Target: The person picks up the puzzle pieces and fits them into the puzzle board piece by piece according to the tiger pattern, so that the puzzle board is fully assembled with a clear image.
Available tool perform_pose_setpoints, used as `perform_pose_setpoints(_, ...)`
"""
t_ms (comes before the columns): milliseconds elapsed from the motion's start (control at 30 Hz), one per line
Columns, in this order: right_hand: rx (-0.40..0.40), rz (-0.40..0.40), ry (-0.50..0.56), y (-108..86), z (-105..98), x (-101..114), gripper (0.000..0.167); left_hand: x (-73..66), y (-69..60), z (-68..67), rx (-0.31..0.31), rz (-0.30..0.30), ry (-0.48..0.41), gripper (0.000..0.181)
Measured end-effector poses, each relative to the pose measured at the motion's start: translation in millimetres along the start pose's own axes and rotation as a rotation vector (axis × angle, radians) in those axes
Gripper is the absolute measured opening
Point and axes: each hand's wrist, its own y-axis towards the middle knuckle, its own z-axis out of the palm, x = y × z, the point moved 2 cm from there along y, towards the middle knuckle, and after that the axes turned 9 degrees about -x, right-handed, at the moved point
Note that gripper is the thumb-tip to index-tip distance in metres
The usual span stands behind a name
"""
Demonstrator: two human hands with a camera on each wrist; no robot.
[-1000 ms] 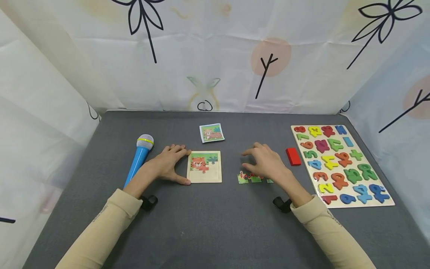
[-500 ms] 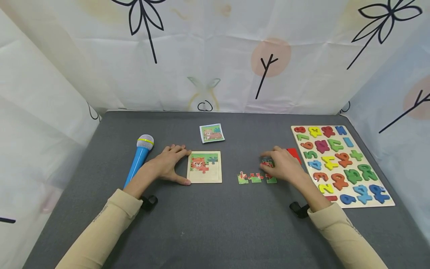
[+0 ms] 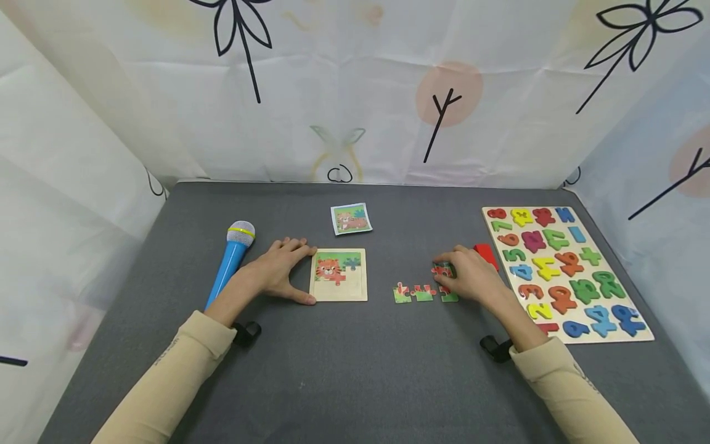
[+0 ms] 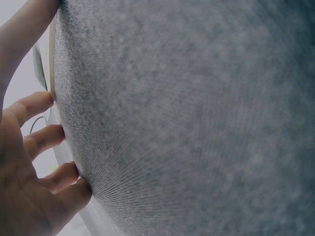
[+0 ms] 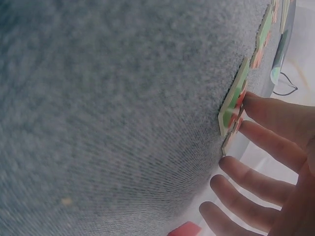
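Observation:
At the left edge of a square wooden puzzle tray (image 3: 339, 296), my left hand (image 3: 277, 271) rests with fingers spread, thumb by the near corner and index finger by the far one. A tiger-face section and a blue-and-green section lie inside the tray. To the right, my right hand (image 3: 470, 274) pinches a red-and-green puzzle piece (image 3: 442, 269) between thumb and index finger, low over the table. Just below it is another piece (image 3: 450, 298), with two more, one in the middle (image 3: 424, 293) and one at the left (image 3: 402, 294). In the right wrist view the other fingers (image 5: 251, 182) are spread.
A small picture card (image 3: 351, 219) lies behind the tray. The blue microphone (image 3: 228, 265) is beside my left forearm. A red block (image 3: 486, 255) sits behind my right hand, next to a large number board (image 3: 571, 338) on the right.
My right hand has moved right, from above the row of pieces to the upper right piece, and pinches it. My left hand has stayed at the tray.

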Motion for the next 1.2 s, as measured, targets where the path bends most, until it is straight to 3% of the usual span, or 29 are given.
perform_pose_setpoints(567,-0.002,-0.010,0.013,2.9,0.2,-3.1,0.033,-1.8,-0.2,-1.4,0.006,-0.004,-0.006,0.106)
perform_pose_setpoints(800,-0.045,-0.031,0.023,2.7,1.5,-1.4,0.032,-2.6,-0.6,-1.1,-0.018,0.023,-0.007,0.105)
perform_pose_setpoints(1200,-0.065,-0.055,0.043,7.5,4.1,19.9,0.028,-2.1,-1.1,-1.9,-0.024,0.023,-0.010,0.105)
